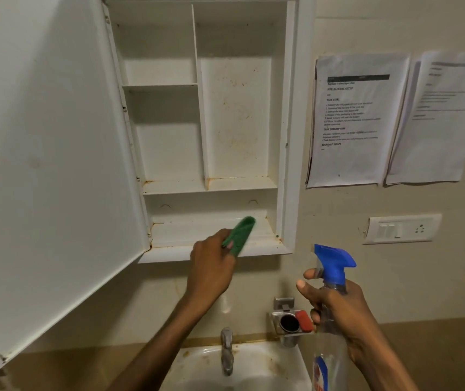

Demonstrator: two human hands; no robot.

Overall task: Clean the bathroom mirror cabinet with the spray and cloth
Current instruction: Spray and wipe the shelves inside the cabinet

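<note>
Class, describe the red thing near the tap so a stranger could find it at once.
Start at the sink and look above its right side to the metal holder on the wall. The red soap lies in it beside a dark round opening; nothing else there is red.

The white wall cabinet stands open, its shelves stained with rust at the corners. On the bottom shelf, near its front middle, lies the tip of a folded green cloth.
</note>
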